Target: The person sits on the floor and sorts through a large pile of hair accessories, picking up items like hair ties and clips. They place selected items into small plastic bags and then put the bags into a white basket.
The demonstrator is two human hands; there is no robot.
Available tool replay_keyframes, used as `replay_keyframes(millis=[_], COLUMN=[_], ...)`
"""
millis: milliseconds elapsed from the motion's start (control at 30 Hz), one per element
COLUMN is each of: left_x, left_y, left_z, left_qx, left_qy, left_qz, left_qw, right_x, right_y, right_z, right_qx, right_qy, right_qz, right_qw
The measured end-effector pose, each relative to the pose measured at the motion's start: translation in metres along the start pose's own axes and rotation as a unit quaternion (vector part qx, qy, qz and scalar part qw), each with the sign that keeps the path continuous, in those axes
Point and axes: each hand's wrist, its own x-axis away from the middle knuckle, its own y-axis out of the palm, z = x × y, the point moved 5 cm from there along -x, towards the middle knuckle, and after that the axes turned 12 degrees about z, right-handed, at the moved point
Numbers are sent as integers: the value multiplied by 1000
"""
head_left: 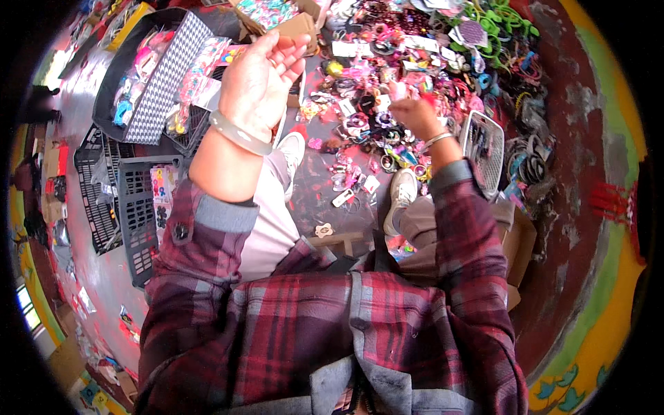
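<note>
My left hand [257, 81] is raised, palm turned up, fingers loosely curled and apart, with nothing visible in it. Just beyond its fingertips is a small cardboard box [299, 29]. A pale bangle [238, 135] circles the left wrist. Over a large pile of hair ties and small accessories [360, 124], my right hand [415, 116] is closed, thumb and fingers drawn together. What it holds, if anything, I cannot make out; a bit of red shows just behind it. Beside the right wrist stands a grey perforated basket [484, 153].
At the left, a long black bin with a houndstooth side [169, 76] holds packaged accessories. Below it stand dark plastic crates [138, 228]. Green coiled bands [494, 31] lie at the pile's far right. Close to my right leg is an open cardboard box [523, 242].
</note>
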Motion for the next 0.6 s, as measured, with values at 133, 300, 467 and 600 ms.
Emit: replay_keyframes(millis=[133,300,467,600], left_x=[7,14,18,18], left_y=[-7,-12,-12,-22], left_z=[18,28,31,32], left_qx=[21,20,-15,-49], left_qy=[17,-5,-19,-32], left_qz=[-12,4,-4,-1], left_qw=[1000,1000,1000,998], right_x=[14,19,1,1], right_y=[125,215,269,276], right_z=[33,57,82,54], right_qx=[98,186,183,257], right_qy=[18,22,121,18], right_qz=[-164,-225,-153,-159], right_qw=[981,956,964,953])
